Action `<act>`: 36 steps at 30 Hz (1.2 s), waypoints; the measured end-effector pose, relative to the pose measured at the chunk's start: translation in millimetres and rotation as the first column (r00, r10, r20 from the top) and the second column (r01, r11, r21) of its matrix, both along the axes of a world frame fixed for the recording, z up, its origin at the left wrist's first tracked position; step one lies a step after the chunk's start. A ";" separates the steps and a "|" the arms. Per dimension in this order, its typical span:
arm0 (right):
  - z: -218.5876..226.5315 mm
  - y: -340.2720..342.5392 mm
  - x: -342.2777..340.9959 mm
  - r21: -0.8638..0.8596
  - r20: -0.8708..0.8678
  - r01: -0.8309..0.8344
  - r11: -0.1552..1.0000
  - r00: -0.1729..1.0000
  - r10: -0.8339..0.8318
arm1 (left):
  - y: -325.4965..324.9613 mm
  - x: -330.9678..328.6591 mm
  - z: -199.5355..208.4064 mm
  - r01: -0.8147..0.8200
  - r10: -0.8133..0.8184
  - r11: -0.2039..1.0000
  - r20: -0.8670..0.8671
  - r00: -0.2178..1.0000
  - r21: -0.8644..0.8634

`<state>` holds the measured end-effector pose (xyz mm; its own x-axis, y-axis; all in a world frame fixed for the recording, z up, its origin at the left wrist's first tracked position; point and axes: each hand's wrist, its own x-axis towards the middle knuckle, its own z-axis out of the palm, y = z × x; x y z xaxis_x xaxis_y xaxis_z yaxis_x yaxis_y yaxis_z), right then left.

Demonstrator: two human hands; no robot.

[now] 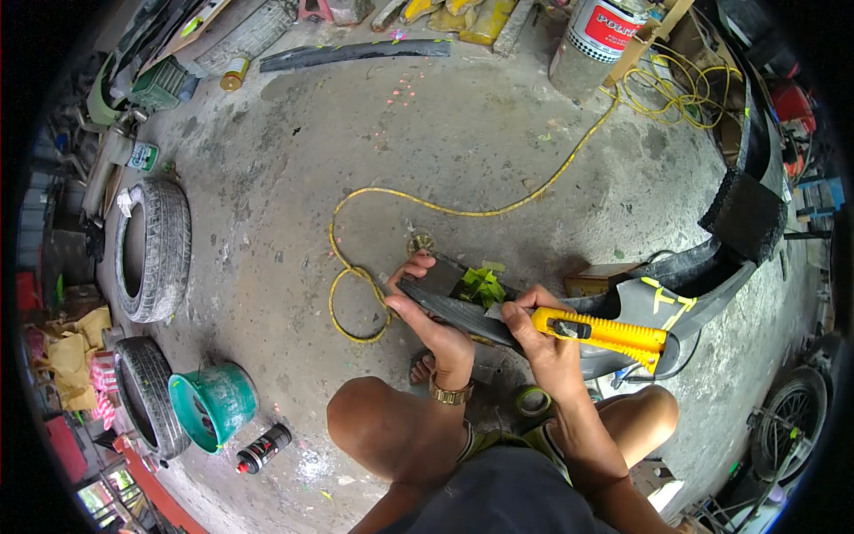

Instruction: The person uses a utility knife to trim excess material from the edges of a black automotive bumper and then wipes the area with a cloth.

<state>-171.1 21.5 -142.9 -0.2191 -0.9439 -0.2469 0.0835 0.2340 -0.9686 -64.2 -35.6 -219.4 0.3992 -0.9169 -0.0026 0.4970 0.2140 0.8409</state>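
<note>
My left hand (445, 334), with a gold watch at the wrist, grips the tapered end of a long black curved panel (445, 307). Thumb and fingers close around its edge. In my right hand (544, 351) is a yellow utility knife (614, 334), its handle pointing right and its front end toward the panel. That hand rests against the panel's near edge; how far the blade is out I cannot make out. Crumpled yellow-green masking tape (483, 287) sits on the panel between my hands. More strips of yellow tape (669, 303) stick to it farther right.
A yellow hose (427, 203) loops over the concrete beyond my hands. At the left lie tyres (165, 254), a green bucket (213, 405) and a spray can (264, 448). A tape roll (534, 401) is near my legs. A large tin (596, 44) stands far right.
</note>
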 end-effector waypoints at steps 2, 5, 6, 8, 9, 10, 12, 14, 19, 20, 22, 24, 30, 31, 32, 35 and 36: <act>-1.1 -1.3 -3.2 0.019 0.043 -0.013 1.000 0.999 0.012 | -0.9 2.3 0.6 0.001 -0.001 1.000 0.008 1.000 -0.009; -7.5 0.1 -4.2 0.032 0.143 0.012 0.999 0.990 -0.016 | -1.6 0.4 -2.8 0.008 -0.008 1.000 0.001 1.000 -0.017; -8.5 -0.1 -3.6 0.019 0.212 0.038 0.999 0.976 -0.041 | -2.4 0.5 -2.7 0.007 -0.007 1.000 0.003 1.000 -0.017; -8.7 0.6 -4.6 0.009 0.155 0.042 0.999 0.987 -0.043 | -3.1 -0.2 -1.6 0.007 -0.007 1.000 0.006 1.000 -0.016; -8.7 1.3 -4.9 0.000 0.095 0.048 0.999 0.994 -0.048 | -2.9 -1.3 0.3 0.003 -0.003 1.000 0.013 1.000 -0.012; -8.8 1.7 -4.7 0.000 0.095 0.049 0.999 0.994 -0.049 | -2.8 -2.2 1.3 0.000 0.001 1.000 0.020 1.000 -0.007; -8.7 1.8 -2.7 -0.002 0.025 0.012 1.000 1.000 -0.012 | -2.1 -1.3 1.3 -0.005 0.005 1.000 0.015 1.000 -0.004; -5.5 0.4 -1.2 -0.008 0.032 0.007 1.000 0.999 -0.007 | -1.9 0.9 2.8 -0.013 0.013 1.000 0.014 1.000 -0.002; -5.8 1.0 -2.7 -0.013 0.020 0.004 1.000 1.000 -0.004 | -1.9 -0.9 0.2 -0.007 0.007 1.000 0.019 1.000 0.000; -5.3 1.1 -3.0 -0.008 0.014 0.000 1.000 1.000 0.000 | -2.1 -0.7 0.3 -0.008 0.008 1.000 0.019 1.000 0.000; -4.6 1.0 -2.5 0.000 0.005 -0.003 1.000 1.000 0.003 | -2.1 -1.1 -0.8 -0.006 0.006 1.000 0.015 1.000 -0.004; -2.9 0.0 0.4 -0.047 -0.066 0.008 0.999 0.998 -0.011 | -1.9 -1.1 -2.5 -0.008 0.008 1.000 0.023 1.000 -0.012; 3.9 -6.7 -7.1 -0.015 -0.095 -0.087 0.996 0.992 0.085 | -2.2 0.2 -1.8 -0.012 0.013 1.000 0.023 1.000 -0.021; 2.3 -8.1 -10.1 -0.014 -0.097 -0.089 0.996 0.991 0.088 | -2.4 0.2 -1.9 -0.009 0.010 1.000 0.036 0.999 -0.026; -0.6 -9.3 -13.2 -0.014 -0.085 -0.117 0.993 0.990 0.116 | -2.4 0.2 -2.5 -0.012 0.012 1.000 0.034 0.999 -0.026; -2.8 -13.4 -20.2 0.010 -0.004 -0.161 0.987 0.987 0.161 | -3.1 0.3 -3.0 -0.008 0.009 0.999 0.027 1.000 -0.034; -3.4 -14.8 -22.2 0.035 0.068 -0.176 0.984 0.982 0.174 | -3.1 0.9 -3.2 -0.007 0.008 0.999 0.042 0.999 -0.043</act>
<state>-193.4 6.7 -146.2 -0.0338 -0.9553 -0.2937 0.1000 0.2892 -0.9520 -63.3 -38.7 -222.6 0.4050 -0.9128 0.0533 0.4593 0.2535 0.8514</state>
